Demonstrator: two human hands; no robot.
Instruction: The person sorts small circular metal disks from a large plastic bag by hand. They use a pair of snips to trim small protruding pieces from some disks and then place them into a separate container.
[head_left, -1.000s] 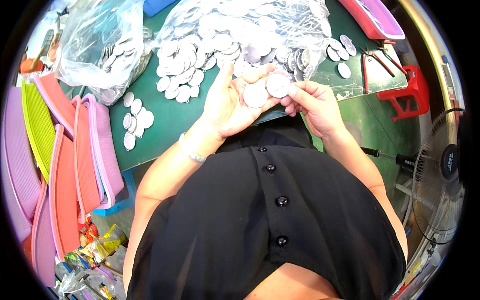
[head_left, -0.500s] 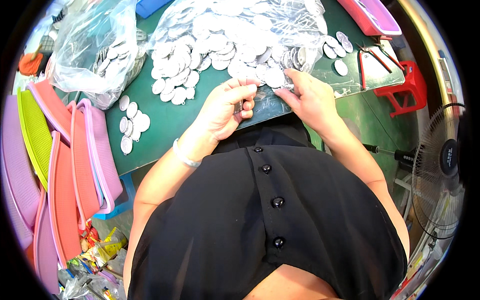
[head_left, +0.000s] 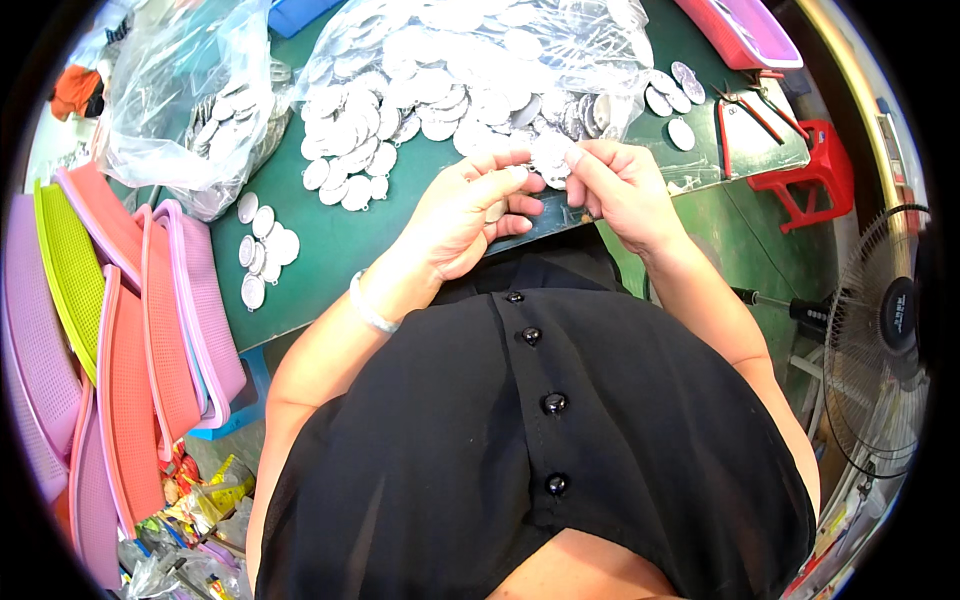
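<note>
My left hand (head_left: pixel 470 215) and my right hand (head_left: pixel 618 185) meet at the near edge of the green table (head_left: pixel 330 250). Between their fingertips they pinch small silver round discs (head_left: pixel 550 158) pulled from the big heap. The heap of silver discs (head_left: pixel 440 80) lies on and in a clear plastic bag (head_left: pixel 600 30) just beyond my hands. My left fingers curl around one disc, mostly hidden. A pale bracelet circles my left wrist.
A second clear bag of discs (head_left: pixel 190 110) sits at the far left, with loose discs (head_left: pixel 262 250) near it. Pink, orange and green mesh baskets (head_left: pixel 110 340) stack at the left. Red-handled pliers (head_left: pixel 745 110), a red stool (head_left: pixel 800 180) and a fan (head_left: pixel 885 330) are at the right.
My hands held two discs up toward me a second ago; they have since gone forward and down to the heap's edge, fingers now pinching discs there.
</note>
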